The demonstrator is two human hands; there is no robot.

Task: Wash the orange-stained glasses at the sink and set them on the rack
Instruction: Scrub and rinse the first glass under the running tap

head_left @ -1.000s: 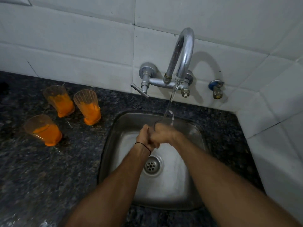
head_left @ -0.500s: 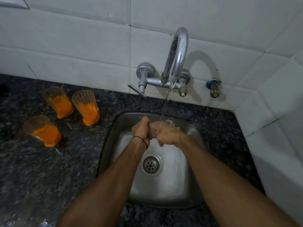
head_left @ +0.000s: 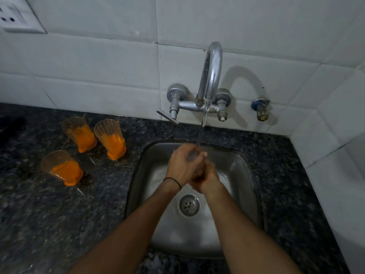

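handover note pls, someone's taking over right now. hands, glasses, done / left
Left hand and right hand: clasped together under the running tap, over the sink. What, if anything, is in their grip cannot be told.
Three orange-stained glasses stand on the counter left of the sink, unwashed.
No rack in view.
Done: none visibly washed.
Left: wash all three, then rack them.
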